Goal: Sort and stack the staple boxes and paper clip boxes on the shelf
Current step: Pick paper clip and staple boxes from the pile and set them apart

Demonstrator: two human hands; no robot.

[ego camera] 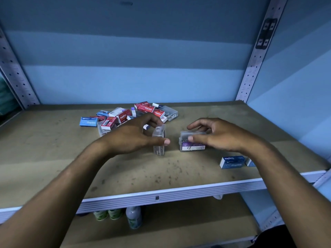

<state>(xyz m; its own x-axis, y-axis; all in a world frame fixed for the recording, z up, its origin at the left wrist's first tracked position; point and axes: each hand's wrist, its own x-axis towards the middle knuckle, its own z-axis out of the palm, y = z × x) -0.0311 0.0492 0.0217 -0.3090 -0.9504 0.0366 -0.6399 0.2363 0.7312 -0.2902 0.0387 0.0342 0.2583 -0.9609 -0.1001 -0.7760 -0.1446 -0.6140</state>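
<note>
Fingers of my left hand [136, 138] curl around a clear paper clip box [158, 139] standing on end on the shelf [125, 169], thumb at its front. My right hand [215, 136] grips a second clear box with a purple label [192, 144], lying flat just beside the first. Red and blue staple boxes [125, 115] lie jumbled behind; one blue staple box [232, 161] sits apart, near the shelf's right edge.

Dim, bluish light falls from twelve o'clock; the wall [134, 59] shows banded shadows, and wide-angle distortion bends the edges.
</note>
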